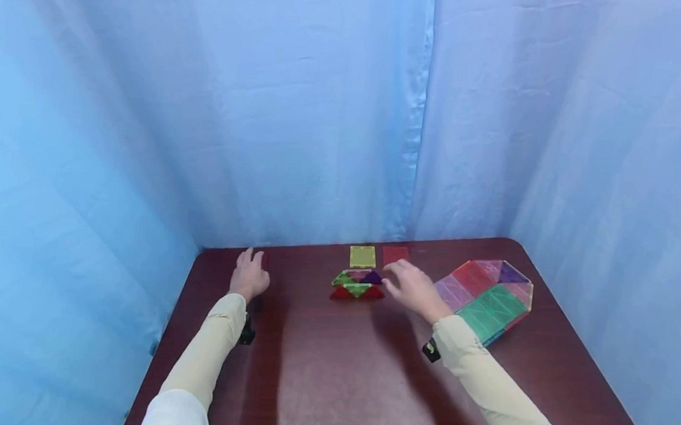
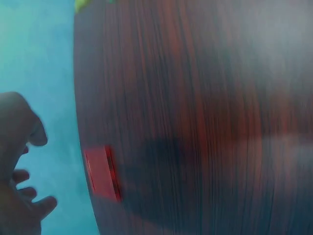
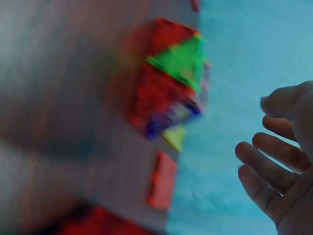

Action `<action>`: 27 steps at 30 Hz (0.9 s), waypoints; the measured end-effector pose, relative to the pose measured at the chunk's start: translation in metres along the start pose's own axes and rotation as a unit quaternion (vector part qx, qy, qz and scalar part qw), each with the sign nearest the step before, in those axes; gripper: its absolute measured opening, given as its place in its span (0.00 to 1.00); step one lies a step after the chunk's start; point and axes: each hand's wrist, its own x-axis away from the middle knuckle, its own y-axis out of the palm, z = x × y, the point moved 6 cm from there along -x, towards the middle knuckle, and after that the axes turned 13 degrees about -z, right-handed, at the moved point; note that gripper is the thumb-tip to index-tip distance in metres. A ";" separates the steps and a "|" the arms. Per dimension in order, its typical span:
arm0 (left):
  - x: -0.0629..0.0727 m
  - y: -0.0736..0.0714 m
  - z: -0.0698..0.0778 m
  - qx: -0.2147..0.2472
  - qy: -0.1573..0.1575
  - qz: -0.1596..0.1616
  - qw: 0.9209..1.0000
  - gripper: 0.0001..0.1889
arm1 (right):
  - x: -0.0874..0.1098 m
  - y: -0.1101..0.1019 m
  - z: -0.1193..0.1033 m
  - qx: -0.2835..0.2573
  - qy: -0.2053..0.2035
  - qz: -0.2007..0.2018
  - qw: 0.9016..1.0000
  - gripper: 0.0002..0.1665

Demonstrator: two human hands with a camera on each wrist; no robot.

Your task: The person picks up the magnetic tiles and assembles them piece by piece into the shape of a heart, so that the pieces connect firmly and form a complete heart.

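Note:
Near the far left edge of the table my left hand (image 1: 249,275) hovers with loosely bent fingers and holds nothing. Close by it lies a red magnetic tile (image 2: 101,172), mostly hidden by the hand in the head view. My right hand (image 1: 415,289), fingers spread and empty, is just right of a small build of triangular magnetic tiles (image 1: 358,290). This build has red, green, pink and purple pieces standing up from the table. In the right wrist view a gap shows between the fingers (image 3: 266,166) and the build.
Behind the build, a yellow square tile (image 1: 363,256) and a red square tile (image 1: 395,256) lie at the table's back edge. A larger build of green, red, pink and purple tiles (image 1: 492,308) stands to the right, beside my right forearm. Blue curtains (image 1: 321,112) surround the table.

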 end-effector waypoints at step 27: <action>0.001 0.065 -0.051 -0.054 -0.064 -0.154 0.985 0.32 | 0.027 0.091 -0.025 0.048 -0.054 -0.043 0.996 0.03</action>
